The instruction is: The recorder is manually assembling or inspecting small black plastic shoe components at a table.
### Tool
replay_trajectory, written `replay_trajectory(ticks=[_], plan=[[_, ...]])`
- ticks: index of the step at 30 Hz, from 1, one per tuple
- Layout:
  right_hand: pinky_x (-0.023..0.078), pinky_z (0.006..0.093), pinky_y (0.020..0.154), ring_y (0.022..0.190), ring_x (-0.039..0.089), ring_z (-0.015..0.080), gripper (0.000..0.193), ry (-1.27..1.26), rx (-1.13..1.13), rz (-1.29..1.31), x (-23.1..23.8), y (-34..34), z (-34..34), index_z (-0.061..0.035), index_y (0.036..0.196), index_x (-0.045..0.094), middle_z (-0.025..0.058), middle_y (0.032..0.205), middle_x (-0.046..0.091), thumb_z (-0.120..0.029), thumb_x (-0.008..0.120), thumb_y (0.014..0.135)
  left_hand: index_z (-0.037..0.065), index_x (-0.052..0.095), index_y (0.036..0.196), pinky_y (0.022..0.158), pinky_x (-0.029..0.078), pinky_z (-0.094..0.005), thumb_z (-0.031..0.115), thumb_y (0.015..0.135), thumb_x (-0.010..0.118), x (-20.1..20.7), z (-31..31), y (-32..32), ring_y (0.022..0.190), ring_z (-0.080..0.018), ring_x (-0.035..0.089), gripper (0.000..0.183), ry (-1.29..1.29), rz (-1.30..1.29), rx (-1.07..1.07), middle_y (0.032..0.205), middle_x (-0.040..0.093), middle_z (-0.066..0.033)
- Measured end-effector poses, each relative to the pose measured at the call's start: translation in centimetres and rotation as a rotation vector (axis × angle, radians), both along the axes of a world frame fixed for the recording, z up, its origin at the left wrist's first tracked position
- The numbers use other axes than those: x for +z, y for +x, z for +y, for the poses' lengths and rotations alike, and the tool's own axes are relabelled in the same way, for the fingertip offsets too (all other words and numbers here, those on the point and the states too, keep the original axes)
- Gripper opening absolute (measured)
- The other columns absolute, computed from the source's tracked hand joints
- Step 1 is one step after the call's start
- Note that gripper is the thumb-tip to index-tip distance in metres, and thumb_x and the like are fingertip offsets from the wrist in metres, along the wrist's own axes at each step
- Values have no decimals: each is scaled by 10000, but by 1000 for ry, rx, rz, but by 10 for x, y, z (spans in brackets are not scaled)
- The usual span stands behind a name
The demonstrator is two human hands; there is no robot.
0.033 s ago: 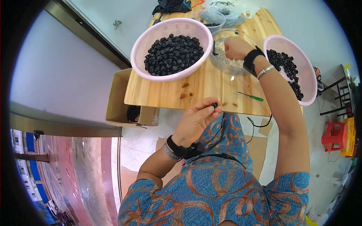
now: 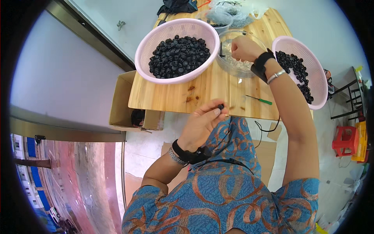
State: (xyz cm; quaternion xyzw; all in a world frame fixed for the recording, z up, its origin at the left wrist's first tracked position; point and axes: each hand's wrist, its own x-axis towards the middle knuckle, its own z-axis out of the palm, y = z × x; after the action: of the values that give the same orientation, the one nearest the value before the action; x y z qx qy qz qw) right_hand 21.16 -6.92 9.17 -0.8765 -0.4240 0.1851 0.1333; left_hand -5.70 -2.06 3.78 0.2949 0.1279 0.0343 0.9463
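My left hand (image 2: 199, 125) is closed in front of the table's near edge, pinching a small round black plastic part (image 2: 221, 107) between thumb and fingers. My right hand (image 2: 245, 49) reaches over a round clear tub (image 2: 238, 73) holding small clear or whitish pieces. Its fingers curl downward and closed; whatever lies between their tips is hidden. A thin black stick-like item (image 2: 221, 49) leans at the tub's left side. Left of the tub, a pink mesh basket (image 2: 142, 58) is heaped with similar black parts. On the table near my right forearm lies a screwdriver with a green handle (image 2: 265, 101).
A second pink basket (image 2: 320, 84) with fewer black parts is at the right. Behind the tub stand another clear tub (image 2: 213, 16) and plastic bags (image 2: 241, 21). A cardboard box (image 2: 119, 102) sits left of the wooden table (image 2: 156, 94); a red stool (image 2: 345, 140) stands far right.
My left hand has shifted very slightly up with the black part. My right hand stays over the clear tub, its wrist barely moved.
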Motion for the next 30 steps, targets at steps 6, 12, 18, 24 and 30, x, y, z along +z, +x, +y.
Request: replay_trajectory(ticks=[6,12,18,24,30], plan=[[476,214,617,671,576,90,225,773,-81,712,10,-51,-43,10,964,579,27,772,603,-104,618,775,-7,515,1137,833,484,-230,-4,873,476,6,0,9,957,-155,578,267,119,-12,131,1091,564,-103],[492,203,633,727,593,109,177,995,-139,1177,-9,-97,-86,17,981,572,60,871,612,-90,579,840,-3,528,1105,812,484,-229,1,865,500,13,-14,16,964,-165,578,242,217,-100,167,1081,573,-111],[496,215,647,729,594,117,150,1090,-147,1304,-21,-117,-105,-1,985,583,74,910,608,-68,552,854,-8,533,1058,796,485,-258,-4,848,529,19,-25,21,907,-182,602,210,377,-184,127,1004,597,-99],[474,237,666,743,576,113,166,1050,-53,767,-12,-133,-123,18,981,604,38,889,605,-29,563,827,-20,528,1020,780,490,-261,-28,818,555,26,-37,19,881,-176,608,205,564,-186,143,974,595,-104],[467,261,648,746,580,185,140,1003,84,218,2,-148,-134,4,908,592,88,839,598,-24,608,772,-27,528,986,766,502,-277,-67,789,571,28,-42,18,863,-174,612,206,684,-168,174,950,600,-104]])
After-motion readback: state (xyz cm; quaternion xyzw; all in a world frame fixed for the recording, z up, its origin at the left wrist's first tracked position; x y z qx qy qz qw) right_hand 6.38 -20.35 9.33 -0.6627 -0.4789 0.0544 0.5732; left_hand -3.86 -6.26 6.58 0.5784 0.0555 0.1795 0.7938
